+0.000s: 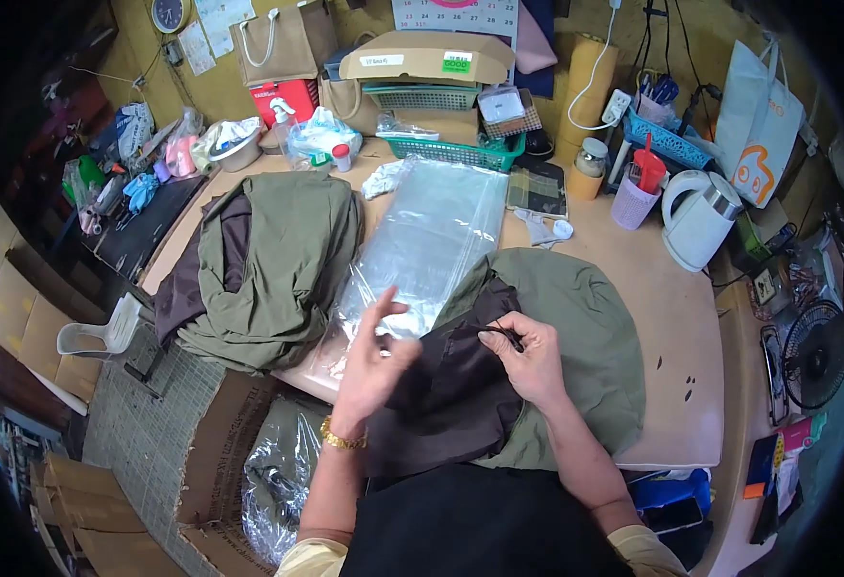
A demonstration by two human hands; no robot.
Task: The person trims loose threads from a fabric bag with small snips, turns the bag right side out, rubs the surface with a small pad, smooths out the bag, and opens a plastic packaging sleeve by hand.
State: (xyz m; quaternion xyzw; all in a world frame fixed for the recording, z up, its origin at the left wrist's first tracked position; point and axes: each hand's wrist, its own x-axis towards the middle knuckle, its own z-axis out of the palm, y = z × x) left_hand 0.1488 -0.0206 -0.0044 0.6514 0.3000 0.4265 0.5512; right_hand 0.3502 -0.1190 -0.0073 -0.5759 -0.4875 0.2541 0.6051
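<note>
My right hand (530,358) pinches a thin black cord-like piece (507,335) at the edge of a dark brown lining. This lining (451,404) belongs to an olive green garment (576,317) spread at the table's front edge. My left hand (376,361), with a gold bracelet at the wrist, is raised beside the lining. Its fingers are apart, slightly blurred, and hold nothing visible. Behind it lies a stack of clear plastic bags (432,221). A second olive garment (283,255) with dark lining lies folded on the left.
Below the table's left front edge, a cardboard box (212,452) holds a plastic-wrapped item (283,471). Green baskets (451,149) stand at the back. At the right are a white kettle (699,221), a pink cup (636,204) and a black fan (814,354).
</note>
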